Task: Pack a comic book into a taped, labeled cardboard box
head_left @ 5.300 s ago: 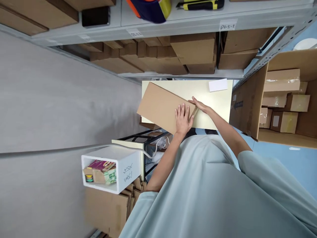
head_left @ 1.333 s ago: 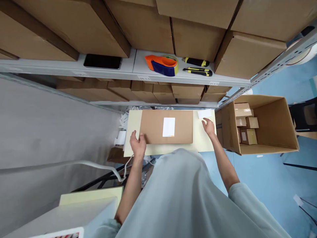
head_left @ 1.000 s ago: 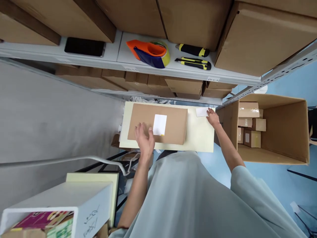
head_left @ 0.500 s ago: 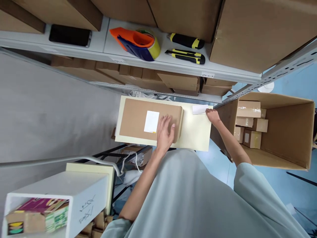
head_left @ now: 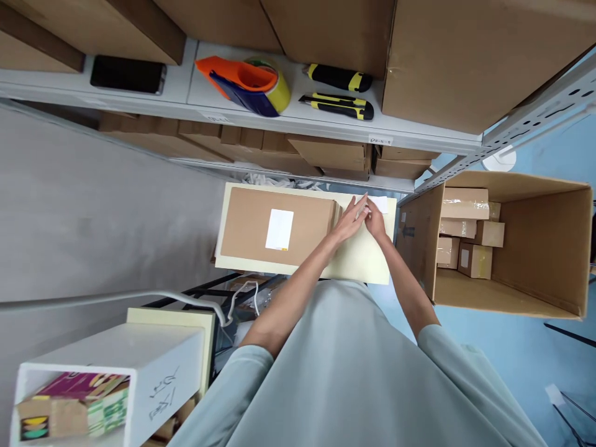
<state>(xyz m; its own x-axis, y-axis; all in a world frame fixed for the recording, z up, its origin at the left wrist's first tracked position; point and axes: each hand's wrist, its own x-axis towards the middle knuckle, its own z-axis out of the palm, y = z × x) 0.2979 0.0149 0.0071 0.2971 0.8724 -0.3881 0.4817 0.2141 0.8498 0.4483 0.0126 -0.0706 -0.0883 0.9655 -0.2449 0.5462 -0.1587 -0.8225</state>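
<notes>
A flat brown cardboard box (head_left: 246,223) with a white label (head_left: 279,229) stuck on top lies on a pale yellow table (head_left: 367,257). Both hands meet just right of the box, over the table's far right corner. My right hand (head_left: 375,223) pinches a small white label slip (head_left: 380,203). My left hand (head_left: 348,222) reaches across the box's right end, and its fingertips close on the same slip's left edge.
A large open carton (head_left: 535,248) holding several small boxes stands to the right. The shelf above carries an orange tape dispenser (head_left: 246,81), two yellow-black utility knives (head_left: 338,93) and a black phone (head_left: 128,73). A white bin (head_left: 139,372) sits at lower left.
My left hand slid right off the box top to join my right hand at the white slip. The right hand drew the slip slightly left and lifted it off the table.
</notes>
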